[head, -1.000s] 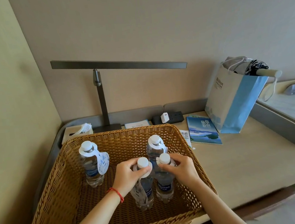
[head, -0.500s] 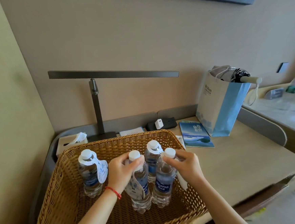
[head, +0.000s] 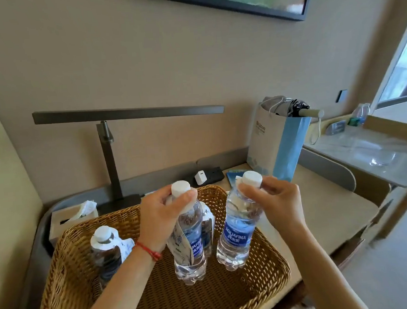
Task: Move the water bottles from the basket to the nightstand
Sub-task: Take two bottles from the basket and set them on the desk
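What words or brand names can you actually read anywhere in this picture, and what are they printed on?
"AQUAFINA": label of the bottle in the right hand, with small characters beneath, too blurred to read.
"QUAFINA": label of the bottle in the left hand, first letter hidden by a paper tag.
"Hilton": paper bag; the smaller line beneath is unreadable.
Booklet: nothing readable.

A fourth bottle (head: 206,223) stands mostly hidden behind the left-hand bottle (head: 189,240).

Both forearms are bare with no sleeves in view, the left hand (head: 162,215) has a thin red string bracelet (head: 148,250) tied round its wrist with a small knot, and the right hand (head: 278,203) wears nothing, neither ring nor watch
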### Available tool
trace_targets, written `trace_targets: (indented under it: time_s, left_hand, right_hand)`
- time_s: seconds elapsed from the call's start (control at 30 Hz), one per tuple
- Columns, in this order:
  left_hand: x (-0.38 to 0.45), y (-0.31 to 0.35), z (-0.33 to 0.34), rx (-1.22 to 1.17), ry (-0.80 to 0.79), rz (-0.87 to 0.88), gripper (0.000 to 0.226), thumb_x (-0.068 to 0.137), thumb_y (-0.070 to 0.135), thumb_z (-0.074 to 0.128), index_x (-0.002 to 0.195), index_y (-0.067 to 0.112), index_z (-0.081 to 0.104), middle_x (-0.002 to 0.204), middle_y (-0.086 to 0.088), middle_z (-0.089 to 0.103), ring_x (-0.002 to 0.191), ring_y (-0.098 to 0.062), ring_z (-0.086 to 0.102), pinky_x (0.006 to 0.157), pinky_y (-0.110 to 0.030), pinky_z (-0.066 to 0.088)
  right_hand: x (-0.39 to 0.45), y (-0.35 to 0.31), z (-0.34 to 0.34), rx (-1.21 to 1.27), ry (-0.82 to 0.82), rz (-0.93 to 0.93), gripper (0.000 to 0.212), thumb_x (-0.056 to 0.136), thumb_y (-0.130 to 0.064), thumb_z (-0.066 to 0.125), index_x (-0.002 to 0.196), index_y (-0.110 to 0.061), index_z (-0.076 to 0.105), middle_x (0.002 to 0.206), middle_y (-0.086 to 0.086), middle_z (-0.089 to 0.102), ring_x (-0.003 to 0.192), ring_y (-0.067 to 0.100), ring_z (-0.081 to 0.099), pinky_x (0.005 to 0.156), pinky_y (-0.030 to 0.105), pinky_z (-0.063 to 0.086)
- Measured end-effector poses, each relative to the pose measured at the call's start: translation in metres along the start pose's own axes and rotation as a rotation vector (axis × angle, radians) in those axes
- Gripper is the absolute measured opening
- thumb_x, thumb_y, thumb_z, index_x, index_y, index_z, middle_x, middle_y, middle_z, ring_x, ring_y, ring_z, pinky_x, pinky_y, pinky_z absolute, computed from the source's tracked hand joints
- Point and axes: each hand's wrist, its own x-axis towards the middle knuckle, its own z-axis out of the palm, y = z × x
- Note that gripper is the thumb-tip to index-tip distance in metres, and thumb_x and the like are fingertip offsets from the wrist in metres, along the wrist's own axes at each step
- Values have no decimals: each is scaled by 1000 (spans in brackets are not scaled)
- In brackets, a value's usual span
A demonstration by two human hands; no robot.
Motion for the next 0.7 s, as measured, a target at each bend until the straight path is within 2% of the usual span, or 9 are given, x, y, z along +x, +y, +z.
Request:
trace_targets:
  time_s: [0.03, 0.1, 0.2, 0.33, 0.5, 0.63, 0.7]
  left_hand:
    - [2, 6, 3, -23, -20, 5, 26, 58, 60, 64, 70, 38, 70, 70, 11, 73, 65, -11, 69, 56, -23, 55]
    - [7, 20, 10, -94, -52, 3, 23, 58, 57, 66, 71, 40, 71, 68, 12, 72, 62, -9, 68, 55, -21, 55]
    - [14, 38, 26, -183, -103, 0, 20, 56, 50, 72, 71, 37, 72, 64, 12, 72, 59, -6, 66, 54, -18, 54]
    - [20, 54, 58, -217, -155, -12, 18, 56, 42, 75, 69, 29, 72, 63, 12, 71, 58, -6, 66, 53, -19, 53]
    - [19, 67, 109, -282, -203, -3, 23, 53, 42, 77, 70, 27, 72, 66, 10, 73, 63, -8, 67, 57, -19, 54]
    - [12, 71, 161, -296, -216, -22, 25, 53, 43, 78, 71, 27, 73, 66, 8, 72, 66, -15, 67, 62, -27, 56]
    - [7, 72, 189, -298, -234, -20, 21, 56, 40, 78, 72, 26, 73, 65, 8, 72, 66, -14, 66, 60, -25, 55]
  right_hand:
    - [1, -7, -6, 18, 23, -3, 17, 68, -29, 77, 56, -33, 67, 63, -18, 68, 61, -2, 63, 48, 8, 45]
    - [4, -19, -20, 42, 67, -1, 9, 63, -39, 77, 58, -36, 69, 67, -14, 70, 64, 2, 66, 51, 12, 50]
    - [6, -31, -44, 47, 127, -22, 14, 54, -53, 70, 60, -40, 70, 68, -13, 72, 65, 7, 69, 55, 18, 54]
    - [8, -31, -80, 34, 182, -37, 14, 57, -46, 72, 62, -33, 69, 64, -18, 71, 61, 2, 68, 50, 9, 49]
    - [9, -7, -127, -46, 227, -40, 11, 68, -22, 78, 67, -26, 69, 59, -22, 67, 55, -7, 62, 48, 5, 43]
    - [13, 16, -174, -66, 243, -9, 10, 66, -23, 80, 72, -23, 72, 61, -19, 69, 55, -6, 62, 48, 5, 43]
    - [18, 26, -199, -79, 235, -10, 10, 66, -23, 80, 69, -25, 71, 61, -18, 69, 54, -5, 61, 48, 6, 43]
